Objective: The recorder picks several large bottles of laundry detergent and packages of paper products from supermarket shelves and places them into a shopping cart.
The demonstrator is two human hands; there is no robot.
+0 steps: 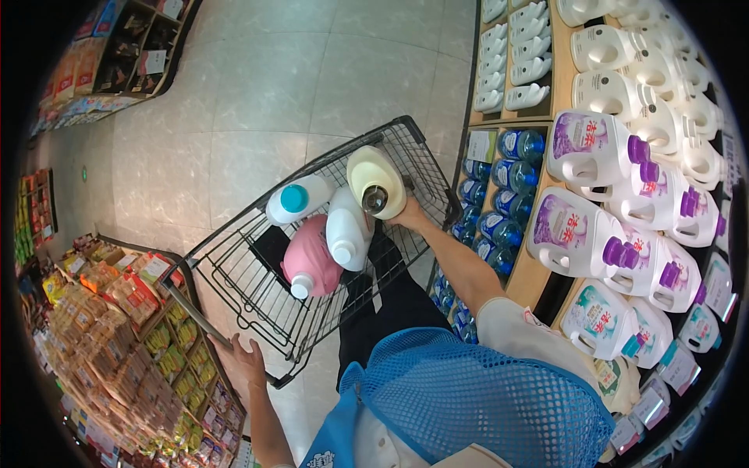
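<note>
A wire shopping cart [234, 292] stands at an angle before me, its handle bar [199, 319] at the lower left. My left hand [248, 355] is on that bar, thumb and fingers partly apart. At the far half of the basket, my right hand [411, 215] holds a cream-coloured plastic bottle [374, 167] with a dark cap; most of its fingers are hidden behind the bottle. Beside it in the cart lie a white bottle with a teal cap [310, 196], a white bottle with a white cap [345, 225], and a pink jug [313, 254] with a white cap.
Shelves on my right carry white detergent jugs with purple caps [585, 231], plain white jugs [605, 90] and blue-labelled bottles [509, 172]. Stacked packaged food [105, 351] fills a display at the lower left. Another display [129, 52] stands at the upper left. Tiled floor [263, 88] runs between.
</note>
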